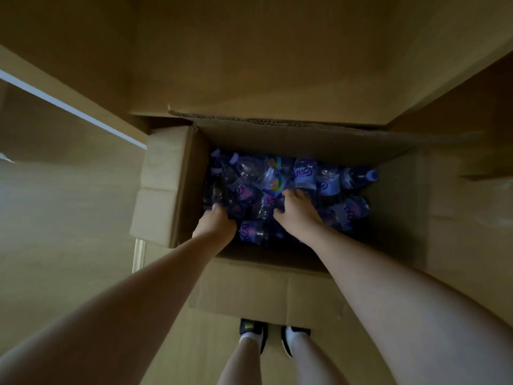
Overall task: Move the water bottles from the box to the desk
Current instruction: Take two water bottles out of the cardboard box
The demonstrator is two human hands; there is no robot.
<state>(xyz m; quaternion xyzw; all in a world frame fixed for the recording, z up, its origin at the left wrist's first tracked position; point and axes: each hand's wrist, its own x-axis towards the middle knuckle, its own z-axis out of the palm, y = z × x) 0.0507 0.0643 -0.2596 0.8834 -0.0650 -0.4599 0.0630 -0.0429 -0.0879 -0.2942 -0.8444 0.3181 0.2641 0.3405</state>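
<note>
Your two hands are down inside the open cardboard box (177, 187), flaps folded outward on all sides. The water bottles (305, 176) lie heaped on the box bottom, clear plastic with purple-blue labels, mostly on their sides, one pale cap showing at the far right end.

Your left hand (215, 225) is at the near-left part of the heap, fingers curled down among the bottles; whether it actually grips one, you cannot tell from here, since the fingertips are hidden in the dark. Your right hand (298, 208) lies over the middle of the heap, fingers spread and bent, touching bottles; a firm hold is not visible there either.

The box stands on a wooden floor (69, 218). Your shoes (254, 330) sit just behind the near flap. The lighting is dim, and the labels are partly blurred.
</note>
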